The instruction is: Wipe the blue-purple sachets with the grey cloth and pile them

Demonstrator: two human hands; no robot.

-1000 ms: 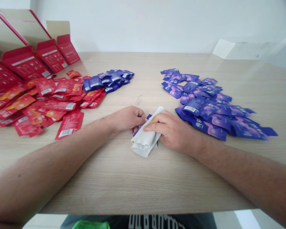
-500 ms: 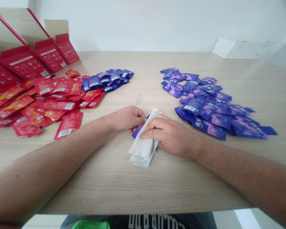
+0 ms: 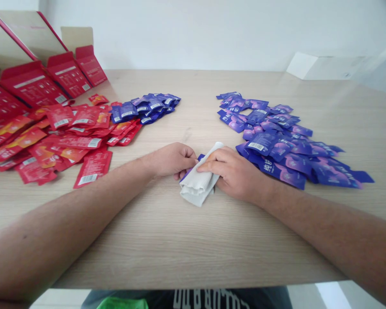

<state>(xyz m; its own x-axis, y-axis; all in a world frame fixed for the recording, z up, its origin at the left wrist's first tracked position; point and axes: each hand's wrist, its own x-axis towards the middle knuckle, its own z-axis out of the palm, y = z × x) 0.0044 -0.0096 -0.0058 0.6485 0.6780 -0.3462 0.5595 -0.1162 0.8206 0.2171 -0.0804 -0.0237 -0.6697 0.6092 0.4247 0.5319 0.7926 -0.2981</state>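
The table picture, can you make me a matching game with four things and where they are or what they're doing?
Things:
1. Cloth
2. Red packets
3. Boxes
4. Left hand

Matches:
A. In a heap on the left side of the table
B. Held in the right hand
C. Pinching a purple packet
D. Standing at the back left with their flaps open

Right pairs: 1-B, 2-A, 3-D, 4-C
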